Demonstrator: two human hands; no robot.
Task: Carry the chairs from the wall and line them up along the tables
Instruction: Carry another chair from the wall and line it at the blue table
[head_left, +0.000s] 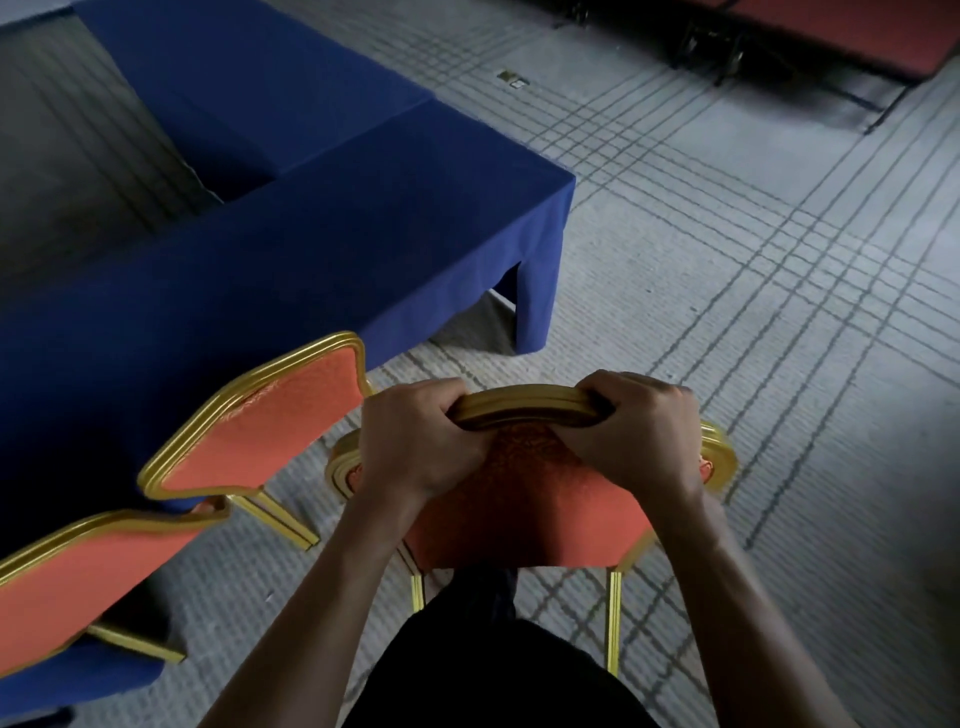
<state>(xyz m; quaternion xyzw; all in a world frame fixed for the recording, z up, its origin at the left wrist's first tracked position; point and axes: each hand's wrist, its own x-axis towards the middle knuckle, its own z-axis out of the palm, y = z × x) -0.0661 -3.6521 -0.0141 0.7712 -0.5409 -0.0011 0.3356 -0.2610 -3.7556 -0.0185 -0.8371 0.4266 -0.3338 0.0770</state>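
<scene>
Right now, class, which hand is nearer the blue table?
Left. The left hand grips the chair top on the table side; the right hand grips its far end, farther from the table.

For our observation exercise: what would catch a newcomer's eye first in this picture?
At centre, the left hand and right hand grip the gold top rail of a red chair. To its left, a second chair and a third chair stand at the long table, whose blue cloth fills the upper left.
</scene>
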